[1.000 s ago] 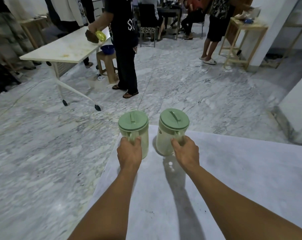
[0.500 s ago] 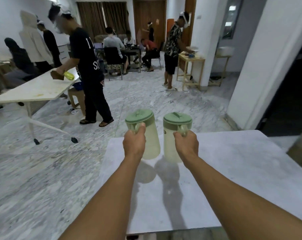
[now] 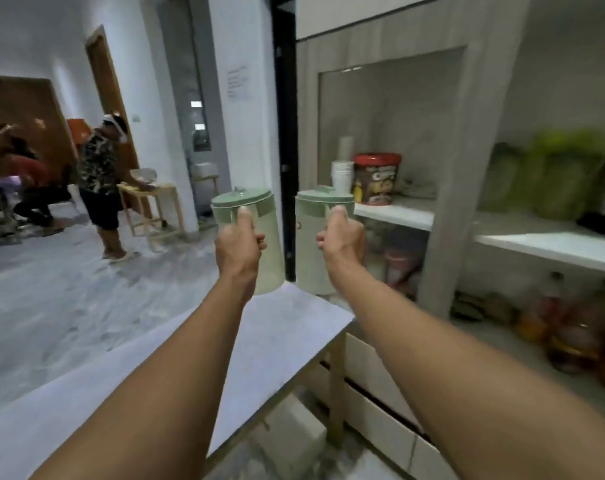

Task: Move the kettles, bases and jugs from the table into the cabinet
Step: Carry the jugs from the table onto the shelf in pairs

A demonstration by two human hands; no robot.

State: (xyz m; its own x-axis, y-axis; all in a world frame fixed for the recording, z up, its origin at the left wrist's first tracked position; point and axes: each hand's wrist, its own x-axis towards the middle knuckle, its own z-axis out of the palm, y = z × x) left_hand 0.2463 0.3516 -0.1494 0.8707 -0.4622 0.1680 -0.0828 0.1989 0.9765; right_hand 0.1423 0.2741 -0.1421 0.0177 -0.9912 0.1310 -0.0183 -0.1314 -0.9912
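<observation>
I hold two pale green jugs with green lids in the air above the far corner of the white table [image 3: 280, 341]. My left hand [image 3: 238, 251] grips the handle of the left jug [image 3: 268, 237]. My right hand [image 3: 342, 244] grips the handle of the right jug [image 3: 311, 244]. Both jugs are upright. The open cabinet [image 3: 446, 188] stands just behind and to the right of them, its white shelf [image 3: 398, 214] level with the right jug's lid.
On the cabinet shelf stand stacked white cups [image 3: 342, 176] and a red-lidded tub [image 3: 377, 178]. Blurred green items [image 3: 557, 174] fill the right shelf; bottles [image 3: 571, 337] sit below. A person [image 3: 102, 188] stands by a small wooden table [image 3: 152, 209] at the left.
Both jugs have been lifted off the table and carried right. The view has swung from the room toward the cabinet, which now fills the right side.
</observation>
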